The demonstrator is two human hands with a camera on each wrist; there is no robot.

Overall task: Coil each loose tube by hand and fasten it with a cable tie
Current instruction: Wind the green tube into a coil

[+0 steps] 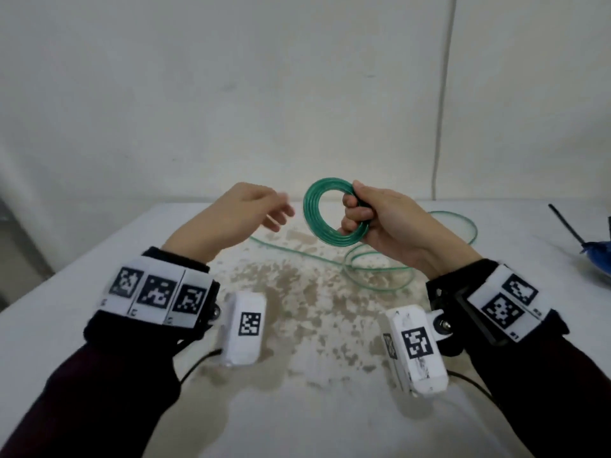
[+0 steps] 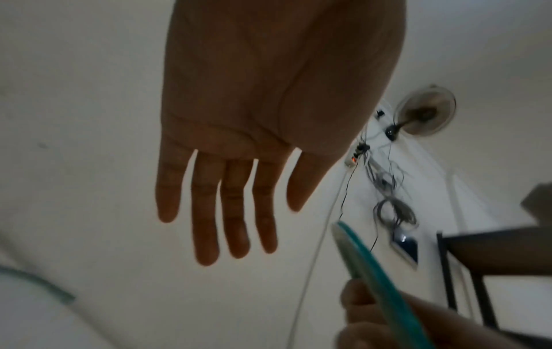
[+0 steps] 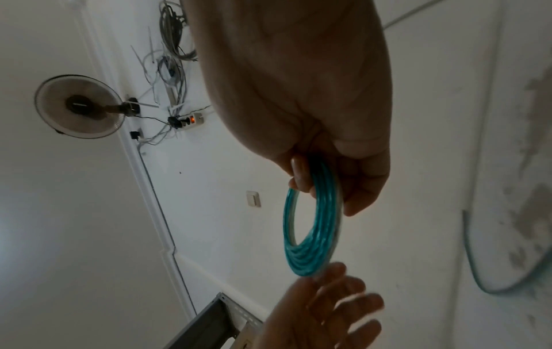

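A green translucent tube is partly wound into a tight coil (image 1: 317, 209) (image 3: 313, 236), held upright above the table. My right hand (image 1: 367, 216) (image 3: 322, 179) pinches the coil's right side between thumb and curled fingers. The rest of the tube (image 1: 377, 269) trails loose over the table in wide loops behind and below that hand. My left hand (image 1: 264, 213) (image 2: 221, 212) hovers just left of the coil with fingers straight and spread, holding nothing; it is blurred in the head view. The coil's edge (image 2: 367, 264) shows in the left wrist view. No cable tie is visible.
The white table (image 1: 132, 292) has a worn, brown-flecked patch in the middle. A blue object with a dark rod (image 1: 595, 256) sits at the right edge. A white wall stands close behind the table.
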